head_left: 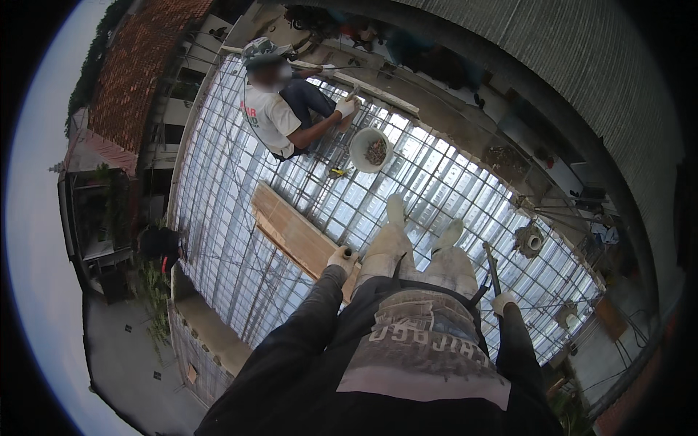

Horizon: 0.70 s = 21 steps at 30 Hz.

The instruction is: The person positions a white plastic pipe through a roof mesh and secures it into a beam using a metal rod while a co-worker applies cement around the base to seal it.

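My left hand (pixel 339 260), in a pale glove, is curled closed beside the wooden board (pixel 294 225). A small dark round end shows at its fingers, too small to name. At my right side, my other gloved hand, the right hand (pixel 502 302), closes around a long dark bar-like tool (pixel 493 269). The tool points away from me over the grid of steel bars (pixel 451 174). Beneath the bars lies shiny corrugated metal sheeting. My feet stand on the grid, between my hands.
A person (pixel 270 109) in a cap and white gloves squats ahead on the left. Beside them is a white bucket (pixel 358 156) with small brownish pieces inside, and a small yellow object (pixel 337 172). A round pipe opening (pixel 533 242) rises at right. Grid edges border drops.
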Each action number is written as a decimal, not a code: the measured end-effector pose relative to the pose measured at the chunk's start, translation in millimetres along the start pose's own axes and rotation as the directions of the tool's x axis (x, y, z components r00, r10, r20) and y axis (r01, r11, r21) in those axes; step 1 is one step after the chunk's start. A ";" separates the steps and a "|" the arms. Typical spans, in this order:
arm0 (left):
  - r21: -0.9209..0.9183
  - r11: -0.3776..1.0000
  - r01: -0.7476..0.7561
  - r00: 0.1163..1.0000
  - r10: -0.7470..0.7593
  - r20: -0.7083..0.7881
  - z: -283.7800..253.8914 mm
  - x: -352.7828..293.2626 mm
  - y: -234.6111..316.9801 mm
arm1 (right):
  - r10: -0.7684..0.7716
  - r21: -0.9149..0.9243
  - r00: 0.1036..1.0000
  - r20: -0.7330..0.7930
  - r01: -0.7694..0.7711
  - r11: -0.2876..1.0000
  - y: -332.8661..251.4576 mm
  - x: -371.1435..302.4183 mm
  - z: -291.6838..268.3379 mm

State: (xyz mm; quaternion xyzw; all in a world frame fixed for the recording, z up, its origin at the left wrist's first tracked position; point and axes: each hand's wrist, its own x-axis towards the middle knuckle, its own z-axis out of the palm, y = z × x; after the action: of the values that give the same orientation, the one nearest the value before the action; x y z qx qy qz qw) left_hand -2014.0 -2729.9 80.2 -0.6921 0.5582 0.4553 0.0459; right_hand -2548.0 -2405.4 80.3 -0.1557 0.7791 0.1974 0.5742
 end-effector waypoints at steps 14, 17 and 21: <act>-0.107 0.993 0.058 0.952 -0.023 0.306 -95.7 140.1 105.9 | -0.065 -0.074 0.998 -0.020 0.063 0.995 -112.9 -18.3 83.5; -0.103 0.989 0.107 0.958 -0.074 0.278 -134.0 143.1 117.5 | 0.090 0.143 0.993 -0.076 -0.078 0.987 -180.7 -95.8 39.6; -0.117 0.991 0.060 0.969 -0.030 0.244 -132.6 164.8 110.7 | 0.007 0.062 0.964 -0.264 0.010 0.998 -176.9 -109.8 39.4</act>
State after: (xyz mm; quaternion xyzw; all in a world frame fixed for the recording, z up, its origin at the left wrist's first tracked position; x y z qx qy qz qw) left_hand -2033.7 -2967.4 94.2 -0.6454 0.5035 0.5686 0.0812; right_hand -2400.0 -2539.0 152.2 -0.1630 0.8545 0.1498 0.4699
